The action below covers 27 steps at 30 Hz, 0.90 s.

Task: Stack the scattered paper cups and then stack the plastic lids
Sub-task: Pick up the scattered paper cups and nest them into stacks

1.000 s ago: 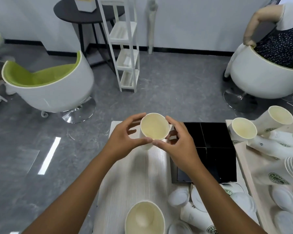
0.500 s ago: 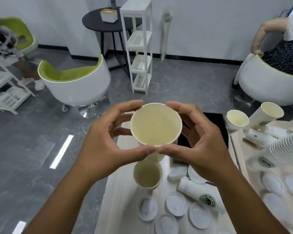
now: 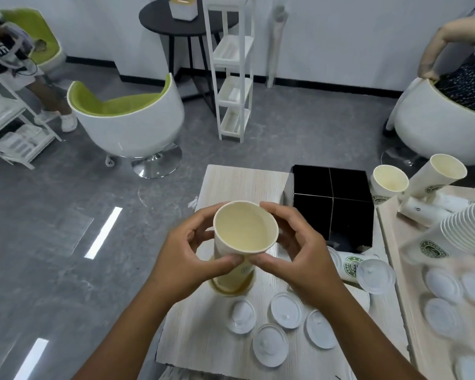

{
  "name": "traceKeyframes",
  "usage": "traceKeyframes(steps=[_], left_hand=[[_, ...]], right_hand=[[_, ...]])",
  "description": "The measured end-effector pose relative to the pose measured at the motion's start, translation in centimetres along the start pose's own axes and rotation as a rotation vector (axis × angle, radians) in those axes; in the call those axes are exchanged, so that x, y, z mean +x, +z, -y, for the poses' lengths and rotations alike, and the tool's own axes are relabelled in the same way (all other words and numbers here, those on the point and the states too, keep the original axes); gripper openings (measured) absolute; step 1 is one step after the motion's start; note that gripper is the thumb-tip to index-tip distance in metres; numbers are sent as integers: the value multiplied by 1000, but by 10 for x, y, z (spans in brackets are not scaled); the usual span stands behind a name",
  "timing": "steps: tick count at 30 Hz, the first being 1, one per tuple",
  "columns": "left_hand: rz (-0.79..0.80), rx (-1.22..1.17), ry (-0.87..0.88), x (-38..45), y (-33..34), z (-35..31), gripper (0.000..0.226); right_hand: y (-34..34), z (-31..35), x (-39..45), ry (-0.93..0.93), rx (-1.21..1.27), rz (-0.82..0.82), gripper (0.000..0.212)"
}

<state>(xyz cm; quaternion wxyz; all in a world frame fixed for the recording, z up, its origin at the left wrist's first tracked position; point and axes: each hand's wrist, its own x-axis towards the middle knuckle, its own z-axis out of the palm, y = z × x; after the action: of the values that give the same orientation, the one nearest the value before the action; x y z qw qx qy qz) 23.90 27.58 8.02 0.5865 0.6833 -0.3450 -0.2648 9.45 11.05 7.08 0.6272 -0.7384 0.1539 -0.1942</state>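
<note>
Centre of frame, over pale table (image 3: 239, 185): paper cup (image 3: 246, 229), mouth up, pinched at rim by thumb and fingertips of left hand (image 3: 188, 259) and right hand (image 3: 302, 259), both closed on it. Directly beneath, standing cup (image 3: 231, 283); held cup's base seemingly entering its mouth. Step judged: nesting, cups phase. Next: straight lowering, rims concentric, then release. Lower centre: loose lids (image 3: 287, 309), unstacked. Right of centre: fallen cup (image 3: 353, 266), awaiting collection. Right edge: tall cup stack (image 3: 466, 229) lying tilted.
</note>
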Motion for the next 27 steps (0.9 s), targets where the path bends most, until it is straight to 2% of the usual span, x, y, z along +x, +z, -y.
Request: traceKeyframes(steps=[3,9,13,17,22,27], left_hand=[[1,-51,-14,4,3,12,76],[134,163,-54,9,-1,49,89],[209,188,-87,6,-7,64,99],[296,172,-87,6,-14,73,103],[367,151,-53,11,-17,84,90],[380,144,-17,11,-12,93,75]], right_hand=[[-2,-3,1,-23,-63,-24,75],[0,-34,-1,45,-306,47,81],[10,-51,-11,110,-327,60,82],[19,-52,-23,220,-282,19,99],[32,-52,-33,246,-357,-42,83],[40,-53,-37,279,-363,-111,80]])
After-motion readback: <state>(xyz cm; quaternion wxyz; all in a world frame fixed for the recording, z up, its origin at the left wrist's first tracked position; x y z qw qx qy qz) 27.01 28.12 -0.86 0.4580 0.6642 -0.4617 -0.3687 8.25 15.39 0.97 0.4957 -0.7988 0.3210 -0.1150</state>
